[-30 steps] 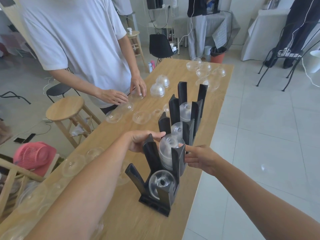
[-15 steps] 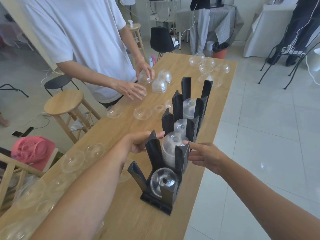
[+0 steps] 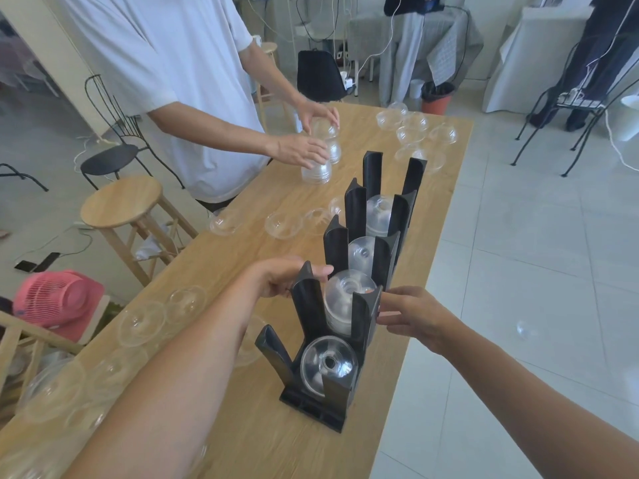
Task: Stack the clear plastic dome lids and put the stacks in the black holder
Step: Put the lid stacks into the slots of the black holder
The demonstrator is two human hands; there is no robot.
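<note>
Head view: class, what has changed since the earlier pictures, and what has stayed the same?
The other person's hands left the loose lids, moved up the table and took hold of the lid stacks. The wearer's left hand and right hand stayed at the walls of the black holder; the stacks inside stayed put.

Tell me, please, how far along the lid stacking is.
Done: four slots of the black holder look filled. In hand: the left hand grips a divider and the right hand touches the opposite side, flanking the second slot's stack. Left: many loose lids lie across the table.
</note>
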